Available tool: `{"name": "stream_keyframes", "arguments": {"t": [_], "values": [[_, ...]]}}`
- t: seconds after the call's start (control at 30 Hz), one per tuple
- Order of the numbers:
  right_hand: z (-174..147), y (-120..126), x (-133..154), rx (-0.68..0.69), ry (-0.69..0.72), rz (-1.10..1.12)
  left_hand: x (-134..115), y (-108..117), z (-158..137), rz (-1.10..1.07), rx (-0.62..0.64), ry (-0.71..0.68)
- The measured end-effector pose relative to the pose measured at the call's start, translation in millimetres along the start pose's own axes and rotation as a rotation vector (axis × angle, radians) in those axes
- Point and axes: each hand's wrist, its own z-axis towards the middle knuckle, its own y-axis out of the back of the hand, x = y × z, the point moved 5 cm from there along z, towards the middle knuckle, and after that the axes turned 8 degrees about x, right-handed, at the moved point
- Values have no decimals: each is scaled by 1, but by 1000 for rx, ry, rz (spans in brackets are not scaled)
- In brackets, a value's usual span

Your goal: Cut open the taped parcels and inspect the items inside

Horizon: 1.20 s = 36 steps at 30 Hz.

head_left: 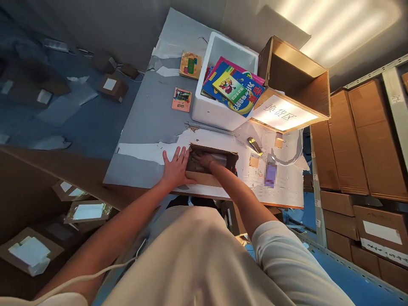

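A small open cardboard box (205,178) stands near the front edge of the worktable. My left hand (176,169) is spread against its left end, with the thumb along the front wall. My right hand (203,159) reaches down inside the box. Its fingers look stretched out in the shadow, pressing on something dark or clear at the left. A pale, shiny wrapped item (219,159) shows in part beside that wrist; I cannot make out its kind. Right of the box lies a yellow and black utility knife (255,145).
Behind the box stand a white foam box (216,111) with books (234,88) and a larger open carton (295,72). Two small books (181,100) lie left of them. A blurred purple item (270,174) is at the right. Shelves of cartons (363,140) flank the table.
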Motion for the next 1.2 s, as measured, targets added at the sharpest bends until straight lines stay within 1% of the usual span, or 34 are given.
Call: {"name": "stream_keyframes", "arguments": {"t": [0.07,0.13,0.2,0.33,0.43,0.5,0.53,0.6,0.67,0.73,0.8,0.87,0.9,0.93,1.0,1.03,1.07,1.1,1.13,1.2], "values": [[-2,-13,-4,73,21,-22,1,-2,1,-18,-3,28],[-7,-20,-6,137,15,-45,1,-2,2,-37,-11,50],[-12,-21,-5,168,-16,-62,-2,-2,2,-58,-11,58],[-25,-10,-1,164,-48,-68,-12,-2,4,-77,11,33],[-54,1,-9,176,-92,-68,-18,-2,4,-65,10,56],[-89,12,-19,152,-143,-58,-19,-4,4,-57,12,78],[-111,19,-23,116,-168,-46,-19,-5,5,-53,11,84],[-160,42,-33,-124,-259,107,-17,-5,10,-46,4,90],[-210,60,-43,-380,-451,353,-14,-2,20,-40,0,94],[-250,71,-47,-650,-591,617,-8,8,32,-41,-3,103],[-272,73,-45,-912,-617,848,-4,26,41,-61,-28,110],[-277,67,-39,-1116,-583,1040,-5,47,39,-126,-91,89],[-273,61,-35,-1185,-576,1129,-8,57,33,-189,-135,63],[-267,53,-31,-1236,-579,1214,-14,65,25,-280,-179,23],[-251,37,-17,-1312,-593,1344,-31,72,3,-561,-237,-82],[-243,31,-8,-1352,-600,1364,-44,71,-7,-746,-229,-148],[-236,27,2,-1380,-598,1337,-57,68,-16,-945,-199,-200],[-230,26,13,-1360,-582,1251,-69,63,-23,-1119,-155,-224],[-224,28,23,-1299,-555,1124,-81,58,-28,-1254,-115,-226],[-219,34,39,-1098,-489,851,-90,53,-32,-1432,-160,-160]]}}
